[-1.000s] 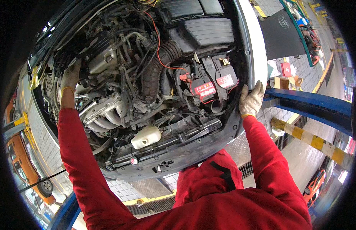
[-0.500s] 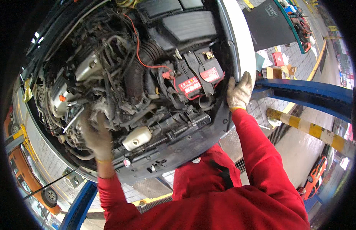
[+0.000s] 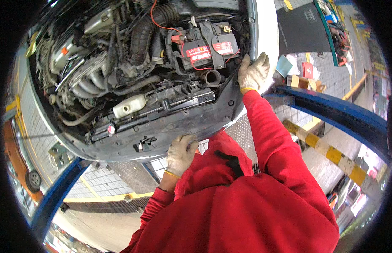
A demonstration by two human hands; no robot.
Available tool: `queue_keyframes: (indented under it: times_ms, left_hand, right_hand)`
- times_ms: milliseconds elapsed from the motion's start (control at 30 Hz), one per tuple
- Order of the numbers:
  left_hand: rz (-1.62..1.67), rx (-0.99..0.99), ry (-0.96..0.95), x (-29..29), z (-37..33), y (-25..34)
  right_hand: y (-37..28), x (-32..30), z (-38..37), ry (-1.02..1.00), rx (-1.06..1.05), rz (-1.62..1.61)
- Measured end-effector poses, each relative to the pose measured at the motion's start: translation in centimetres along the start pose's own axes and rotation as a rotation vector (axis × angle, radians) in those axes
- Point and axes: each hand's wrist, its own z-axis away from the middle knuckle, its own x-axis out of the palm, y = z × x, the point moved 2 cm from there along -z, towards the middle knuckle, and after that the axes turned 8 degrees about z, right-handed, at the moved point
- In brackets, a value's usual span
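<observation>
My right hand (image 3: pixel 255 74), in a pale work glove, lies on the white fender (image 3: pixel 269 31) with its thumb apart from the fingers. My left hand (image 3: pixel 182 154), gloved too, is at the car's front edge, fingers loosely bent and nothing visible in them. Ahead is the engine bay, with a black battery (image 3: pixel 208 48) with red labels and a red cable (image 3: pixel 188 67). A whitish plastic reservoir (image 3: pixel 129 106) sits behind the black front panel (image 3: pixel 179 126). Metal manifold pipes (image 3: pixel 92 84) show at the left. A slim shiny bar (image 3: pixel 68 76) lies beside them; its kind is unclear.
Blue lift arms (image 3: pixel 335 111) reach under the car at both sides. A yellow-and-white striped bar (image 3: pixel 326 147) lies at the right. Past the fender stand a dark-topped cart (image 3: pixel 303 29) and an open cardboard box (image 3: pixel 300 82). An orange vehicle (image 3: pixel 16 147) is at the far left.
My left hand has come back from the engine to the car's front edge, nearer my body. My right hand stays on the fender. The view has shifted, uncovering the manifold pipes.
</observation>
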Motion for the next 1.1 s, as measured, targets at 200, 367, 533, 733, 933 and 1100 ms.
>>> queue_keyframes:
  times_ms: [200,367,533,733,933,1100]
  left_hand:
    - [0.023,-0.138,0.290,0.9,6.2,-3.4]
    - [0.121,-0.232,0.439,2.0,9.8,-4.2]
    - [0.097,-0.232,0.559,1.6,9.9,-4.0]
    - [0.102,-0.271,0.563,0.8,9.2,-4.0]
    - [0.094,-0.190,0.533,-1.2,6.6,-3.4]
    - [0.047,-0.029,0.526,-5.6,1.5,-1.1]
  right_hand:
    - [1.2,-3.1,0.6,-0.003,-0.233,-0.300]
    - [0.1,-5.4,-0.2,0.020,-0.445,-0.370]
    - [-3.1,-5.6,-4.0,0.085,-0.467,-0.478]
    - [-8.7,-5.7,-6.5,0.085,-0.474,-0.590]
    - [-14.1,-4.5,-10.5,0.044,-0.470,-0.565]
    - [-19.4,-1.0,-16.8,0.043,-0.537,-0.539]
